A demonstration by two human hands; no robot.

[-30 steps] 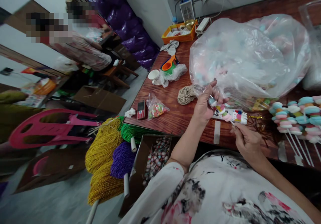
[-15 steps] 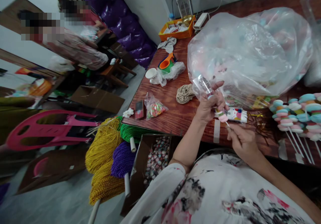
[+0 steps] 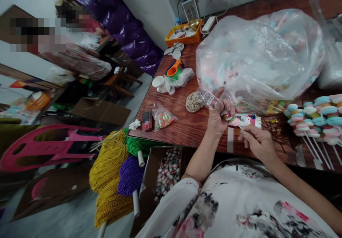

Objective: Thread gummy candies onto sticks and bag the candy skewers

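My left hand [image 3: 219, 116] is closed around a clear printed plastic bag [image 3: 207, 99] and the upper part of a marshmallow skewer [image 3: 234, 121]. The bag's label end sticks out past my fingers toward the back left. Pink, green and darker pieces of the skewer show below that hand. Between thumb and fingers, my right hand [image 3: 257, 140] pinches the skewer's thin white stick just under the lowest piece. How far the pieces sit inside the bag is hard to make out. A white pack with coloured dots [image 3: 252, 120] lies on the table behind the hands.
Finished-looking marshmallow skewers [image 3: 317, 119] lie at the right. A large clear sack [image 3: 259, 56] covers the table's back. A beige cloth bundle [image 3: 194, 102], a candy bag [image 3: 163, 119] and a paper cup [image 3: 158, 82] stand leftward. Below is a box [image 3: 146, 181]; two people sit beyond.
The bag has tilted lower toward the left, and the skewer's pink piece now sits closer against my left hand. My right hand still pinches the stick. The whole view has shifted slightly.
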